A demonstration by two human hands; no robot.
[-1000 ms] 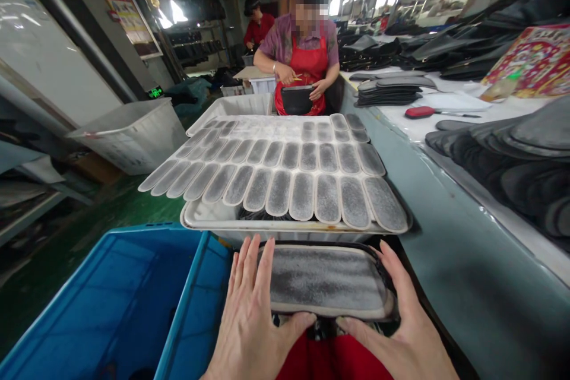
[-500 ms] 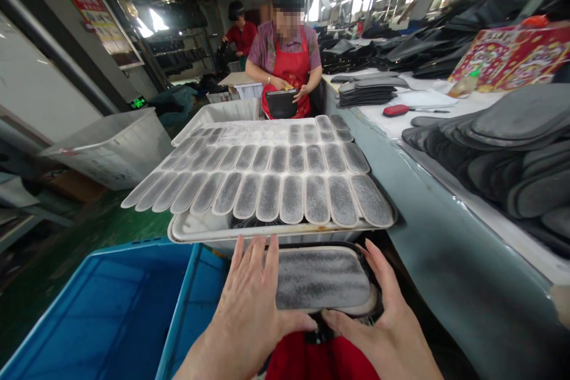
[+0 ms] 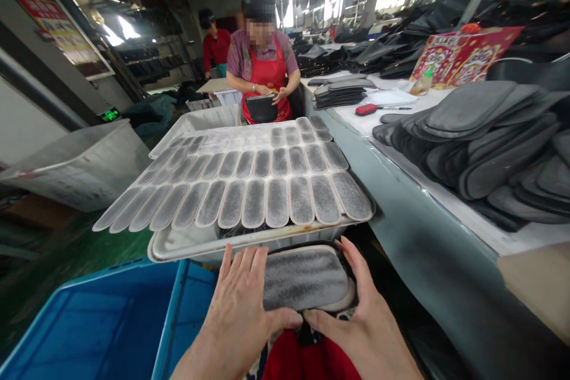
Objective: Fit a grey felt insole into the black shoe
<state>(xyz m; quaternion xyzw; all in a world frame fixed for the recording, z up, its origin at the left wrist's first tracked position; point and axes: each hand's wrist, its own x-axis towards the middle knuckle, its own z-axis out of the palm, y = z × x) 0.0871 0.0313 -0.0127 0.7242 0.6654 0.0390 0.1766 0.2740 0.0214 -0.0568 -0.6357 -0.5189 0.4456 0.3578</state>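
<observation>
Low in front of me, a grey oval panel with a pale border lies sideways between my two hands, black material showing around its edge. My left hand grips its left end, fingers over the top and thumb along the near edge. On the right end, my right hand has its fingers curved around the far corner and its thumb at the near edge, close to the other thumb. Just beyond, several rows of similar oval panels lie over a white bin. The underside of the held piece is hidden.
A blue crate is at lower left. To the right runs a worktable with stacked black pieces and a red-handled tool. A co-worker in a red apron holds a black pouch beyond the bin.
The view has turned somewhat to the right, so the surroundings sit further left. Both hands keep their grip on the panel, with the thumbs slightly closer together.
</observation>
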